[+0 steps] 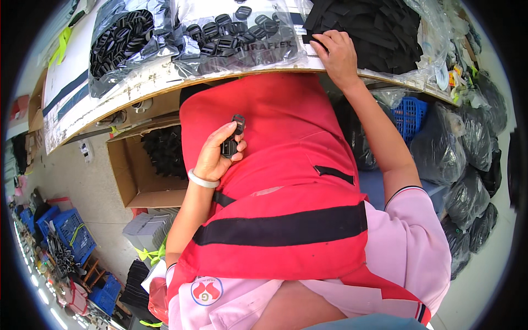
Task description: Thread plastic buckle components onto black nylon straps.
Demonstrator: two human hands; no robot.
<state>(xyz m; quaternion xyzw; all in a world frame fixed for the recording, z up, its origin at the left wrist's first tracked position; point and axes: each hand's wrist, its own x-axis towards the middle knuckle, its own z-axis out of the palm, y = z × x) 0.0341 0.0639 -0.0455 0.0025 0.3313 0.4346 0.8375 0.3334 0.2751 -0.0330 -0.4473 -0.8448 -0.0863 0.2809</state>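
My left hand [217,149] is closed around black plastic strap buckles [229,146] above my lap; one stands up past the thumb, and another shows between the palm and fingers. Up at the table, my right hand [337,55] rests at the left edge of a pile of black webbing strips [374,33]. Its thumb and forefinger are bent close together on a strip at the pile's corner. Left of that hand, loose black buckles [225,36] lie on a clear plastic bag. More black pieces fill an open bag [122,44] at the far left of the table.
The table's worn wooden edge [214,76] runs across in front of me. Below it stands a cardboard box [124,173] holding black pieces. Filled black plastic bags [440,146] and a blue crate [408,118] sit at the right. Blue baskets [74,234] stand on the left.
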